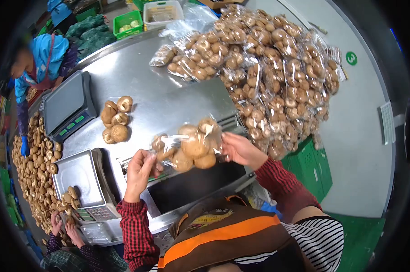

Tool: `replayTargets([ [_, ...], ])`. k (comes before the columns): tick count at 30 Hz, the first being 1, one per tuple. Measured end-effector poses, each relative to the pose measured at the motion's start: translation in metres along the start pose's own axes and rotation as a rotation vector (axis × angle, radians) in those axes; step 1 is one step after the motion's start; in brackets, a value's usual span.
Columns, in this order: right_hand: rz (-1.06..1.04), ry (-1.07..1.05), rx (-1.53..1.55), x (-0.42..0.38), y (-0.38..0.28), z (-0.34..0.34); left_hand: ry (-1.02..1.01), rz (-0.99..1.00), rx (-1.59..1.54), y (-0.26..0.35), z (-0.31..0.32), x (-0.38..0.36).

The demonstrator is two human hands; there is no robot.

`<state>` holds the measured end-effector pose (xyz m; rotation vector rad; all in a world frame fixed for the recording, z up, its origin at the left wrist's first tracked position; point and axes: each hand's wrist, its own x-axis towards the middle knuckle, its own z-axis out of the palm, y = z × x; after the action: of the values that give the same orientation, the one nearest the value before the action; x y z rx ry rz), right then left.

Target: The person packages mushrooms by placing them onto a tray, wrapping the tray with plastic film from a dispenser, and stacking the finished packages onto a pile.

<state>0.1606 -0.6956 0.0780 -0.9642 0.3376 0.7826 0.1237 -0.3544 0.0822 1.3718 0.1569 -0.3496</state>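
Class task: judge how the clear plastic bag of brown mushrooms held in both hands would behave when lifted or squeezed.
The clear plastic bag of brown mushrooms probably sags, its film creasing between the left hand and right hand. The rounded caps bulge loosely, so they would likely shift. Squeezing might bruise them.

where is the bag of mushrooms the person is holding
In the head view the bag of mushrooms sits at centre frame, held between the left hand and right hand, above the steel table.

Scales: two, one (69, 105) dark-topped, one (80, 174) with steel pan. Loose mushrooms (115, 119) on table (159, 95): six. Held mushroom bag (189, 146): one. Green crates: one (127, 22). White crates: one (162, 12).
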Motion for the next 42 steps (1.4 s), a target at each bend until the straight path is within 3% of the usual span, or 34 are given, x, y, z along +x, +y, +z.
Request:
replayTargets([
  [3,0.111,0.104,0.064,-0.061,0.054,-0.002,-0.033,-0.228,0.257,-0.017,0.006,-0.036],
  [6,-0.082,0.382,-0.087,-0.094,0.102,0.009,-0.01,-0.272,0.449,-0.046,0.018,-0.059],
  [8,-0.249,0.526,-0.078,-0.093,0.128,0.0,0.081,-0.227,0.36,-0.061,0.032,-0.065],
  [10,-0.277,0.626,-0.183,-0.096,0.149,-0.005,0.099,-0.131,0.275,-0.078,0.04,-0.07],
  [12,-0.161,0.737,-0.32,-0.098,0.166,-0.006,0.101,0.044,0.378,-0.105,0.05,-0.075],
  [13,-0.28,0.786,-0.647,-0.095,0.188,-0.016,0.103,0.108,0.496,-0.103,0.061,-0.08],
  [14,-0.338,0.76,-0.668,-0.097,0.199,-0.017,0.112,0.112,0.551,-0.106,0.067,-0.082],
  [17,-0.46,0.951,-0.919,-0.119,0.207,-0.024,0.068,0.215,0.775,-0.125,0.063,-0.081],
  [19,-0.575,1.127,-1.081,-0.136,0.2,-0.035,0.099,0.395,1.071,-0.129,0.057,-0.073],
  [20,-0.567,1.184,-1.157,-0.142,0.205,-0.052,0.094,0.38,1.156,-0.127,0.057,-0.069],
  [26,-0.7,1.402,-1.193,-0.104,0.222,-0.114,0.02,0.543,1.33,-0.135,0.078,-0.038],
  [28,-0.708,1.429,-1.151,-0.064,0.225,-0.115,0.112,0.66,1.371,-0.146,0.088,-0.023],
  [30,-0.716,1.383,-0.807,-0.037,0.235,-0.104,0.095,0.755,1.402,-0.152,0.097,-0.016],
  [33,-0.594,1.24,-0.658,-0.033,0.252,-0.086,0.089,0.668,1.314,-0.153,0.106,-0.013],
  [34,-0.617,0.794,0.163,-0.041,0.263,-0.078,-0.013,0.604,1.354,-0.155,0.098,-0.012],
  [35,-0.572,0.258,0.92,-0.05,0.27,-0.067,-0.104,0.413,0.903,-0.155,0.1,-0.019],
  [36,-0.476,0.097,0.906,-0.058,0.275,-0.057,-0.187,0.218,0.454,-0.155,0.103,-0.027],
  [37,-0.396,0.034,0.704,-0.07,0.273,-0.039,-0.195,0.183,0.104,-0.165,0.109,-0.036],
  [42,-0.205,-0.426,-0.095,-0.111,0.24,0.038,-0.372,0.206,0.255,-0.13,0.084,-0.092],
])
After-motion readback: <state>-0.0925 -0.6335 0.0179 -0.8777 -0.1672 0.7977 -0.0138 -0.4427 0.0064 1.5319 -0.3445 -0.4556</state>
